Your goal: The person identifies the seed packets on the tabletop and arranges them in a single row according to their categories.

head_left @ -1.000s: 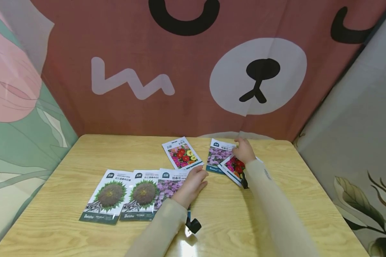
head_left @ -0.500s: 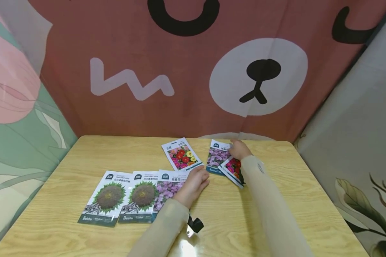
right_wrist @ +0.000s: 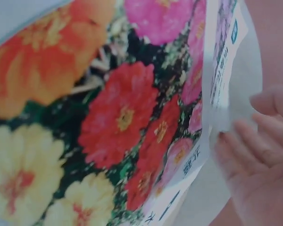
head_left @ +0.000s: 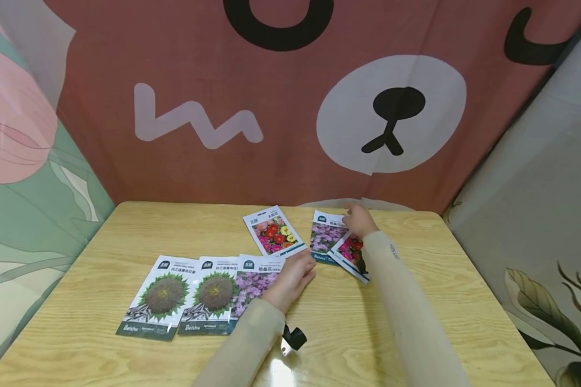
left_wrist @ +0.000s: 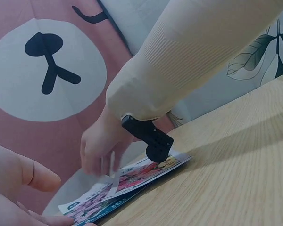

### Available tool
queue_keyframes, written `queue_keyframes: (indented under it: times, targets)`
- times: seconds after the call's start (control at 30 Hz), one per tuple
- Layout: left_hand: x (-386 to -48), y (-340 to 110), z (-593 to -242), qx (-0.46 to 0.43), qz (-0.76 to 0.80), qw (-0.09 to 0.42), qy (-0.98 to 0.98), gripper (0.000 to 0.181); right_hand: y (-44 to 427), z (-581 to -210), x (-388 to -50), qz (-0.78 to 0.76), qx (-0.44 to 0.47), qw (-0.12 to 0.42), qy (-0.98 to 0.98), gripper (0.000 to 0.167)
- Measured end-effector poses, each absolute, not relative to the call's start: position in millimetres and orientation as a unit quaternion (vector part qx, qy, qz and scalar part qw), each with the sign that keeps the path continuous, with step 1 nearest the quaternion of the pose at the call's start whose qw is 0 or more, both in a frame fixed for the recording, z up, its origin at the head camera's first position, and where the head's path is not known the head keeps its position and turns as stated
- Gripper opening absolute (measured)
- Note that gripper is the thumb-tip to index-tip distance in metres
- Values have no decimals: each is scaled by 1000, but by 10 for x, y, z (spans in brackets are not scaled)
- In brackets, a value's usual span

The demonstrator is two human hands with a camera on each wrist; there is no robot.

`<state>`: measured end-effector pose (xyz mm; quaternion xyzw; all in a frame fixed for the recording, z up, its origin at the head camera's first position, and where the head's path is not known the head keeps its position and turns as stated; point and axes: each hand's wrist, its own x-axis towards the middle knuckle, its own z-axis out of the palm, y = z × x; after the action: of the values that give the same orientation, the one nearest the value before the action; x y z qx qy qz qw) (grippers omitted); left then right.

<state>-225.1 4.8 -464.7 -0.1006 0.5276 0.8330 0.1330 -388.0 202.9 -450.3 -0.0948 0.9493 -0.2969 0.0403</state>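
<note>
In the head view my left hand point(head_left: 291, 279) rests over the right part of a purple-flower seed packet point(head_left: 254, 287), hiding some of it. Its thumb and fingers look relaxed and apart in the left wrist view. At the back right, my right hand point(head_left: 360, 221) is by the top edge of another purple-flower packet point(head_left: 326, 236). A zinnia-like flower packet point(head_left: 351, 252) lies tilted across that one, partly under the right wrist. In the right wrist view, loosely bent fingers point(right_wrist: 245, 146) are beside the packets' edges; no grip shows.
Two sunflower seed packets point(head_left: 163, 295) lie at the left of the wooden table point(head_left: 77, 301), the second meeting the purple one. A red-and-yellow flower packet point(head_left: 274, 232) sits at the back middle. A black wrist camera point(head_left: 294, 338) hangs under the left wrist.
My right hand has shifted slightly left along the top of the back-right packets. The left hand and the other packets stay nearly where they were.
</note>
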Motion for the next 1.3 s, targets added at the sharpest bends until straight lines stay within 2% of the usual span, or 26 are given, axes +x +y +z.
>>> queue_keyframes:
  times: [0.1, 0.17, 0.2, 0.37, 0.5, 0.83, 1.07, 1.3]
  targets:
    - [-2251, 41, -4647, -100, 830, 122, 535, 35, 2025, -4478, -3864, -346, -102, 7, 933, 44]
    - [-2248, 38, -4645, -104, 828, 116, 538, 28, 2012, -4463, -3847, -374, -104, -11, 921, 43]
    - [-2247, 36, -4642, -105, 827, 115, 540, 27, 2004, -4457, -3837, -381, -105, -21, 918, 43]
    - [-2247, 32, -4625, -108, 832, 109, 534, 56, 1940, -4411, -3774, -409, -96, -65, 905, 39]
    - [-2261, 18, -4616, -99, 835, 94, 533, 61, 1886, -4356, -3732, -432, -82, -88, 894, 32]
    - [-2274, -34, -4598, -113, 818, -10, 564, 51, 1771, -4285, -3698, -533, -70, -81, 839, 28]
    - [-2256, -133, -4575, -131, 801, -50, 582, 49, 1721, -4294, -3673, -555, -86, -90, 823, 27]
    - [-2269, -241, -4542, -158, 787, -90, 589, 37, 1719, -4214, -3588, -627, -81, -77, 771, 30]
